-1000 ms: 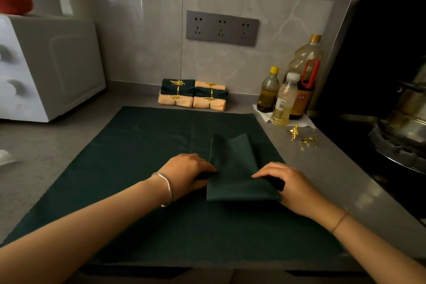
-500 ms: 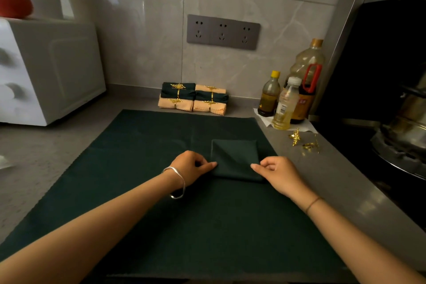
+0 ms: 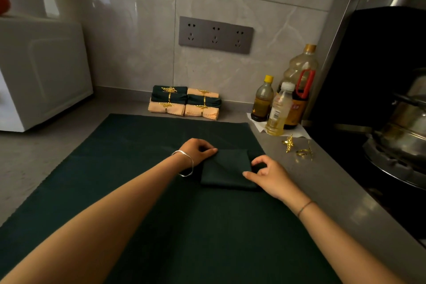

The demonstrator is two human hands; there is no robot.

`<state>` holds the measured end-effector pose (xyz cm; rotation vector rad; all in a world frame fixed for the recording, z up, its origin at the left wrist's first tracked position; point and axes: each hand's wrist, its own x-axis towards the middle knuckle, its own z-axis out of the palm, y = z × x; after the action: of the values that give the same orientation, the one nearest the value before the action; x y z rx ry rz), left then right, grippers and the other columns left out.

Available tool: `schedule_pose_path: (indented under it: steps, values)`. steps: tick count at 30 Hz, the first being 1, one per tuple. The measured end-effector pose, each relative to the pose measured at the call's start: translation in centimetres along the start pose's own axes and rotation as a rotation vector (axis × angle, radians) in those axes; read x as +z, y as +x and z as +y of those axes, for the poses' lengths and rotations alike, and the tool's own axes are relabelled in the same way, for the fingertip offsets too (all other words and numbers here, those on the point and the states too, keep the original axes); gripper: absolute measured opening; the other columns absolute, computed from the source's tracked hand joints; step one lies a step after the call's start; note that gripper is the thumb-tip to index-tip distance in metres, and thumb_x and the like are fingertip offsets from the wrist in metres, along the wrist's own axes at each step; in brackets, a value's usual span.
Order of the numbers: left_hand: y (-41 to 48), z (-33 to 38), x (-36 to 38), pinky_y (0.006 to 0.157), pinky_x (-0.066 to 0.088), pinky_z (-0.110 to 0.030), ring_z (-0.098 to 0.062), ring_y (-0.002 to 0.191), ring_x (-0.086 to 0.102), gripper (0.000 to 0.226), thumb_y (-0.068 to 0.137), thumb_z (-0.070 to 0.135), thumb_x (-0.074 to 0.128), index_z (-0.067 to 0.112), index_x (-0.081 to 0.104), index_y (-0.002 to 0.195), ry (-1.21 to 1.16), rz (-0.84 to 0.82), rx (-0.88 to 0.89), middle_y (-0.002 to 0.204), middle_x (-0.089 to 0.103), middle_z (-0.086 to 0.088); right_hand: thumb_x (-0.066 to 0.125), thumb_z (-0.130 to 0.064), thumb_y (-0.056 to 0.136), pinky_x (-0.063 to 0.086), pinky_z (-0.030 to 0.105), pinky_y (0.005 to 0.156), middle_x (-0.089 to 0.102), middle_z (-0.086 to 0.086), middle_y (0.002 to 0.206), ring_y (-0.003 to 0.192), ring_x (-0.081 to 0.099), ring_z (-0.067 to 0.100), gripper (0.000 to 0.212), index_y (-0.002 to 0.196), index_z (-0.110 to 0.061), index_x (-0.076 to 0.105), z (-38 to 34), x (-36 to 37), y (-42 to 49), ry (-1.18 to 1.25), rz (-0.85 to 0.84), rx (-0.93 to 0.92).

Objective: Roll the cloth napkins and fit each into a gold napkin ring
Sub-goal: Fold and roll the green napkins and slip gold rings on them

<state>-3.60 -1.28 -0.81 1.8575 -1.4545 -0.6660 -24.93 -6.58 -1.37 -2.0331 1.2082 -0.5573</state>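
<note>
A dark green cloth napkin (image 3: 227,169), folded into a small flat square, lies on a dark green mat (image 3: 138,180). My left hand (image 3: 198,150) pinches its far left corner, fingers curled. Along the napkin's right edge my right hand (image 3: 268,173) holds on, thumb on top of the cloth and fingers curled beside it. Two loose gold napkin rings with leaf ornaments (image 3: 288,143) (image 3: 304,153) lie on the grey counter to the right of the mat. Several rolled napkins in gold rings (image 3: 185,102), green and peach, are stacked against the back wall.
Three bottles (image 3: 276,110) stand on a paper at the back right. A stove with a steel pot (image 3: 405,131) fills the right side. A white appliance (image 3: 41,71) sits at the left. The grey counter (image 3: 322,180) runs along the mat's right edge.
The napkin went from a longer folded strip to a shorter square lying farther from me. Both hands moved forward with it and now sit at its left and right edges.
</note>
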Motion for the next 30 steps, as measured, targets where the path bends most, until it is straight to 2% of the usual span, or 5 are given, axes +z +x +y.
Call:
schedule_pose_path:
  steps: [4, 7, 13, 17, 30]
  values:
    - [0.7, -0.3, 0.0, 0.087, 0.046, -0.026, -0.009, 0.089, 0.056, 0.009, 0.088, 0.025, 0.060, 0.018, 0.064, 0.093, -0.026, 0.016, 0.000, 0.094, 0.061, 0.004, 0.066, -0.043, 0.082, 0.045, 0.025, 0.079, 0.053, -0.002, 0.106, 0.095, 0.054, 0.013, 0.045, 0.115, -0.021, 0.044, -0.6, 0.2, -0.1, -0.366, 0.198, -0.206]
    - [1.0, -0.3, 0.1, 0.088, 0.047, -0.027, -0.008, 0.087, 0.057, 0.012, 0.087, 0.024, 0.062, 0.015, 0.066, 0.094, -0.025, 0.043, 0.000, 0.093, 0.063, 0.003, 0.044, -0.048, 0.094, 0.008, 0.029, 0.115, 0.014, -0.010, 0.155, 0.144, 0.010, 0.012, 0.062, 0.148, -0.026, 0.022, -1.3, 0.9, 0.7, -0.521, 0.039, -0.390]
    - [0.5, 1.2, -0.1, 0.100, 0.043, -0.031, -0.017, 0.117, 0.052, 0.035, 0.091, 0.028, 0.056, 0.022, 0.054, 0.126, 0.218, 0.024, 0.017, 0.129, 0.055, -0.003, 0.022, -0.046, 0.100, -0.006, 0.034, 0.118, -0.005, -0.010, 0.158, 0.144, -0.011, 0.008, 0.057, 0.150, -0.027, 0.003, -1.1, 2.6, 1.8, -0.609, -0.227, -0.246]
    - [-2.5, 2.4, 1.3, 0.116, 0.015, -0.038, -0.021, 0.143, 0.016, 0.054, 0.099, 0.038, 0.034, 0.021, 0.018, 0.148, 0.562, -0.107, 0.116, 0.155, 0.021, -0.002, 0.020, -0.041, 0.102, -0.005, 0.033, 0.118, -0.005, -0.009, 0.158, 0.144, -0.010, 0.008, 0.055, 0.150, -0.025, 0.002, -1.0, 2.6, 2.0, -0.596, -0.247, -0.235]
    - [-5.2, 0.7, 2.4, 0.116, -0.007, -0.040, -0.020, 0.144, -0.011, 0.050, 0.098, 0.050, 0.012, 0.043, -0.002, 0.146, 0.726, -0.240, 0.137, 0.157, -0.010, 0.002, 0.021, -0.057, 0.095, -0.004, 0.023, 0.116, -0.001, -0.015, 0.157, 0.140, -0.006, -0.004, 0.063, 0.150, -0.030, 0.003, -0.3, -0.7, -1.2, -0.702, -0.335, -0.421]
